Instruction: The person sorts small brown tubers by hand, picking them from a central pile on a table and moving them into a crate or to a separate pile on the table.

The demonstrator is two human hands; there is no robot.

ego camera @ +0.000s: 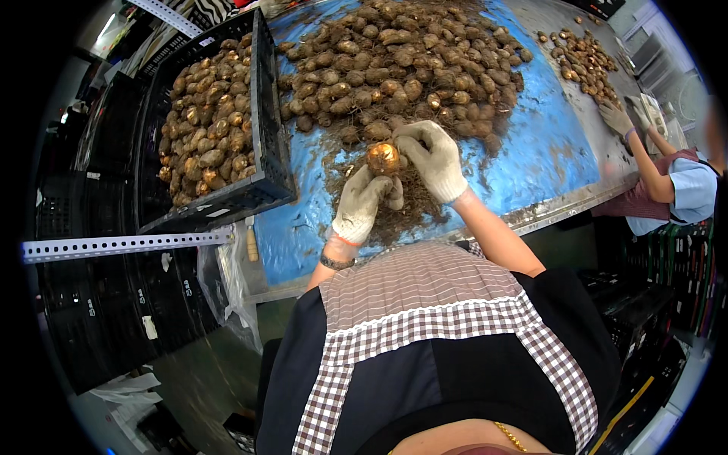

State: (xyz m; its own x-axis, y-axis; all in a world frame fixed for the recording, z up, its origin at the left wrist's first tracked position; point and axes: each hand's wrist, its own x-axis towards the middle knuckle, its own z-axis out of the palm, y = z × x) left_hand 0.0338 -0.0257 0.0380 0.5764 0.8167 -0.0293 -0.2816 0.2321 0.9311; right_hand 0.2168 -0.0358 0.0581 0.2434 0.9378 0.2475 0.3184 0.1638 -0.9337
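Observation:
A round taro corm (pixel 383 158) with a shiny, orange-brown bared end is held up over the work table. My left hand (pixel 364 200), in a pale knitted glove stained grey, grips it from below and the left. Against its upper right side rest the bent fingers of my right hand (pixel 433 160), gloved the same way; its fingertips are partly hidden. Under both hands lies a heap of loose root fibres (pixel 406 219) on a blue plastic sheet (pixel 298 244). Beyond them spreads a large pile of hairy brown taro corms (pixel 398 68).
At left, a black plastic crate (pixel 273 114) holds cleaner corms (pixel 210 131). A wooden-handled tool (pixel 252 242) lies by the table's near left corner, close to a perforated metal bar (pixel 131 245). At right, another gloved person (pixel 665 176) works beside a smaller corm pile (pixel 586 60).

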